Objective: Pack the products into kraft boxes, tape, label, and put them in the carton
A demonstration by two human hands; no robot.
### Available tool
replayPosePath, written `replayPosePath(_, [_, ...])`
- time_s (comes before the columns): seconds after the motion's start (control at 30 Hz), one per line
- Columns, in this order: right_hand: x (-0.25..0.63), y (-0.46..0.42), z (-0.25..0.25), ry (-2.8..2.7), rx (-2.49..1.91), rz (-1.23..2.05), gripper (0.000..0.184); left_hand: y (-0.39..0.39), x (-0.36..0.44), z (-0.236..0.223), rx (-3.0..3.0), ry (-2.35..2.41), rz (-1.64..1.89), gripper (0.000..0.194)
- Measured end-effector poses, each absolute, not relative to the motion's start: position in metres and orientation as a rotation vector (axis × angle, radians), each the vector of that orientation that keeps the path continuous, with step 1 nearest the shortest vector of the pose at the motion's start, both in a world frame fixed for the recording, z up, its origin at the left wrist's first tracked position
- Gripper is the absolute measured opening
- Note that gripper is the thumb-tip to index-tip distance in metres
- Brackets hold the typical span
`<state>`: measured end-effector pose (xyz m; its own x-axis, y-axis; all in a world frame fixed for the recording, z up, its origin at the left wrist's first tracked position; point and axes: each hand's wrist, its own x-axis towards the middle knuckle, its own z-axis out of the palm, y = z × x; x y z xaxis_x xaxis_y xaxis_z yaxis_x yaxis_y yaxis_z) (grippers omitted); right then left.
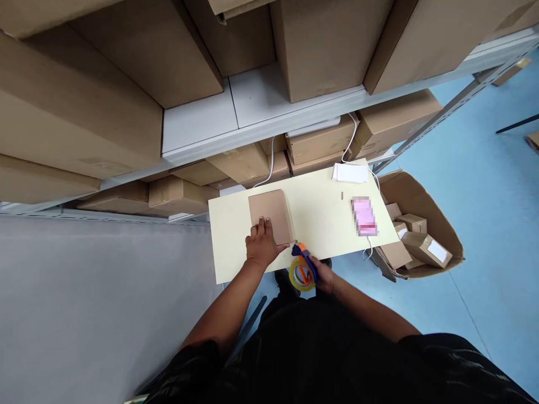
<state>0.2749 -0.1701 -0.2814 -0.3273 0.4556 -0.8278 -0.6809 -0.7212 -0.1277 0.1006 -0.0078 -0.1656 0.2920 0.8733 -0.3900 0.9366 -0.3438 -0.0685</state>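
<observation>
A small brown cardboard box [272,210] lies on the cream table [324,219], its long side toward the right. My left hand [261,244] rests on top of it, fingers stretched out and thumb pointing right along the near edge. In my right hand [323,275] is a blue and orange tape dispenser [310,262] with a yellowish roll of tape [296,278]. The dispenser's head is at the near right corner of the box; whether it touches the cardboard I cannot tell.
White papers [350,173] and a pixelated pink item [364,216] lie on the table's right part. Right of it stands a large open carton [457,247] holding several small boxes [425,247]. Metal shelving [252,132] with big cartons [332,45] rises behind; a white cable [269,168] hangs there.
</observation>
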Motion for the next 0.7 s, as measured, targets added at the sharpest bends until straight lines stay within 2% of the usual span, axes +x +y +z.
replayPosePath(0.17, [0.243,-0.183,-0.282,0.406,-1.11,2.021,0.049,-0.012,0.106,-0.166,2.374,1.687,-0.542,0.107])
replayPosePath(0.27, [0.247,-0.175,-0.286,0.401,-1.166,1.975,0.047,-0.017,0.103,-0.165,2.37,1.64,-0.473,0.099])
replayPosePath(0.4, [0.26,-0.168,-0.291,0.446,-1.155,1.964,0.047,-0.023,0.088,-0.163,2.348,1.535,-0.432,0.083])
replayPosePath(0.57, [0.29,-0.137,-0.285,0.477,-1.067,1.962,0.051,-0.022,0.066,-0.161,2.426,1.256,-0.446,0.078])
replayPosePath(0.7, [0.326,-0.088,-0.272,0.366,-1.177,2.008,0.051,-0.002,0.055,-0.163,2.55,1.065,-0.408,0.066])
